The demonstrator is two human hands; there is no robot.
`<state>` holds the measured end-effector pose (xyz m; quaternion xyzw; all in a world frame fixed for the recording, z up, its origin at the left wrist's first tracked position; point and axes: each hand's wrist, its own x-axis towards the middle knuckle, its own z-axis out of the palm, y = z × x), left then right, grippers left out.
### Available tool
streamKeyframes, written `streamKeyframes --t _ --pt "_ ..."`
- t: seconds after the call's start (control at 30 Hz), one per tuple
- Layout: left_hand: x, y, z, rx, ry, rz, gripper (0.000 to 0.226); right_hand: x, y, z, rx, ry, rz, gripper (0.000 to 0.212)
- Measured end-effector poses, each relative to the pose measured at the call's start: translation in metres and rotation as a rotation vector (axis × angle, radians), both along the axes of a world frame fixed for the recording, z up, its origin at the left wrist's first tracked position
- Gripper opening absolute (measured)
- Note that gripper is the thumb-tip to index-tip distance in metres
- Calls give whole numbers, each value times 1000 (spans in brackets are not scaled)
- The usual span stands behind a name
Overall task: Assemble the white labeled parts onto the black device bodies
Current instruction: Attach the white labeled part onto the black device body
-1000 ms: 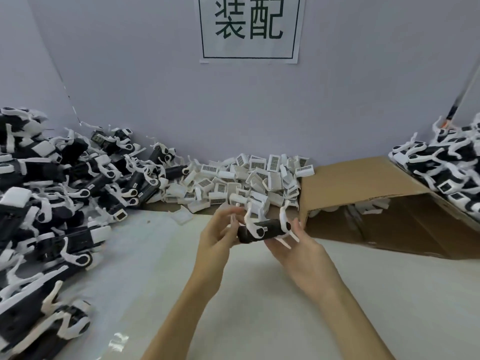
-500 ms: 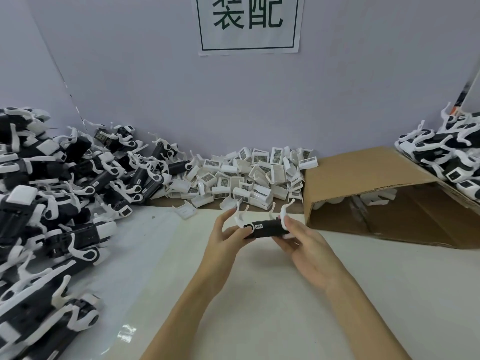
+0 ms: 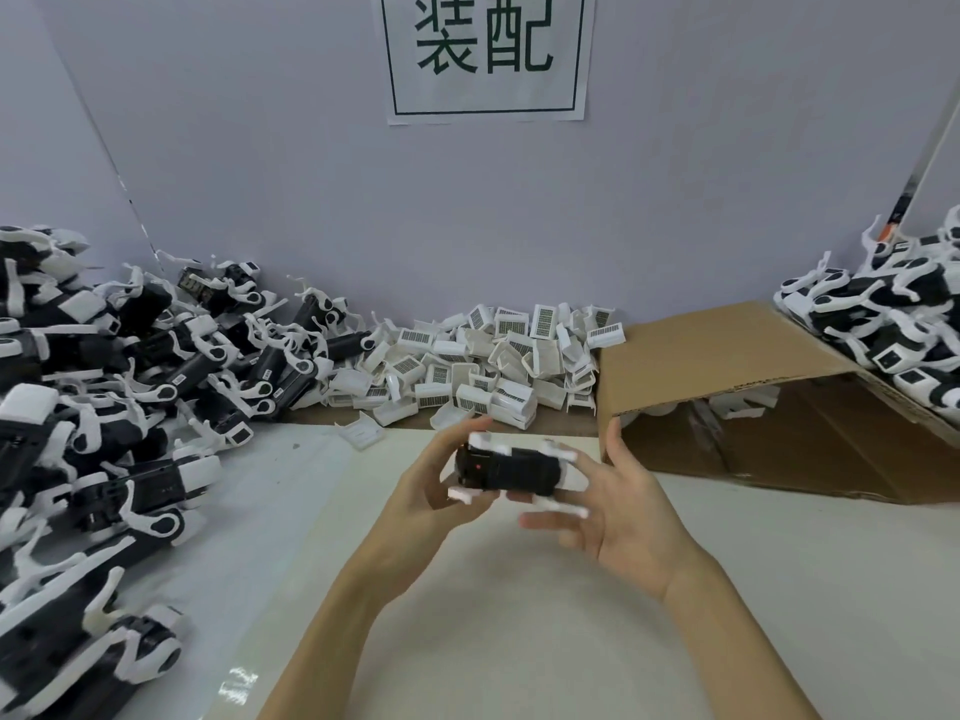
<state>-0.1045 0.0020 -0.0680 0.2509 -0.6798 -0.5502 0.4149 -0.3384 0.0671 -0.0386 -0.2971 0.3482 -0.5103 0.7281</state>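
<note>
Device body (image 3: 511,470), black with white arms, held lengthwise above the worktop (image 3: 519,641) between both hands. Left hand (image 3: 431,491) has its grip curled round the left end, thumb beneath. Right hand (image 3: 618,504) supports the right end, fingers mostly extended, grip wide. Heap of white labeled parts (image 3: 498,363) lies beyond, against the wall. Cardboard box (image 3: 727,387) lies on its side to the right. Pile of black-and-white units (image 3: 114,407) occupies the left; another pile (image 3: 883,335) sits far right.

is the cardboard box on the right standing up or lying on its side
On its side: the cardboard box rests on the table with its opening facing the person, white parts visible inside.
</note>
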Motion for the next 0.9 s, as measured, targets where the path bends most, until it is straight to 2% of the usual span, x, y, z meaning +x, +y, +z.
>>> streamKeyframes --t 0.03,0.1,0.2,0.27,0.3,0.33,0.37,0.4,0.47,0.5,0.57,0.63,0.7,0.73,0.8,0.87,0.9 --pt "0 1 0 -13 -12 -36 74 -1 -1 -2 29 45 -15 84" --pt "-1 3 2 -6 -11 -115 86 3 -3 -6 47 109 -90 75" --pt "-5 3 3 159 146 -218 106 8 -3 -7 58 38 -138 57" --pt "-5 0 3 387 320 -167 93 8 -2 -4 8 -28 -163 50" --pt "-4 -2 3 476 373 -100 75 8 -2 -3 -51 -24 -190 45" --pt "-4 -4 3 556 366 -25 51 9 -2 -2 -119 35 -221 41" --pt "-4 -4 6 615 332 13 38 10 -2 -1 -186 144 -253 38" --pt "-5 -4 8 619 258 44 51 13 -2 0 -246 267 -282 36" --pt "-5 -2 8 489 87 73 77 17 -1 -2 -323 434 -303 41" --pt "-7 1 8 377 38 113 77 17 -1 -3 -353 464 -298 48" --pt "-8 5 7 175 -6 217 60 18 -1 -5 -422 507 -291 59" --pt "-10 8 5 101 59 275 49 23 -2 -8 -467 554 -335 68" --pt "-12 10 5 16 100 368 50 32 -5 -11 -401 603 -458 80" --pt "-13 13 6 -92 78 435 52 37 -5 -12 -328 622 -512 86" --pt "-15 15 6 -417 -16 540 61 41 -4 -12 -243 599 -483 79" --pt "-18 19 3 -715 -129 537 69 45 -2 -10 -200 454 -333 66" --pt "-21 22 2 -805 -189 487 73 46 -1 -9 -174 353 -282 60"
